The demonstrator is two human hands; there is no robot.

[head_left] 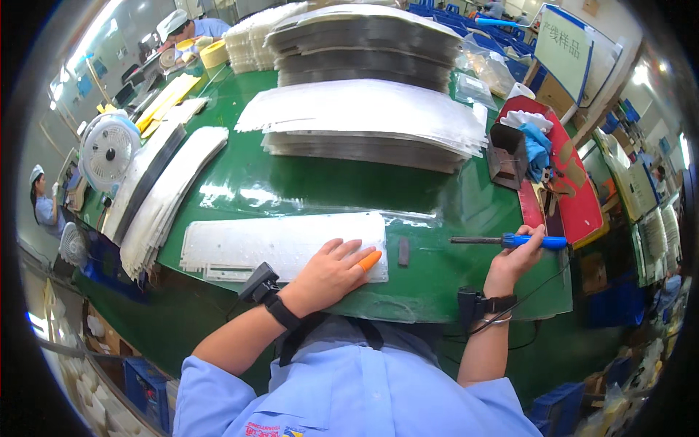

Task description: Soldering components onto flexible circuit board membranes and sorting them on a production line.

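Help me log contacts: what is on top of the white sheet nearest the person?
The left hand rests on the right part of the sheet, with an orange cover on one finger. The surface beneath the hand is covered, so it cannot be seen.

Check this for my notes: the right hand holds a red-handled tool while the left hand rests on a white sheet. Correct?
The handle is blue, not red, as the head view shows; the right hand holds the tool, the left hand rests on the white sheet.
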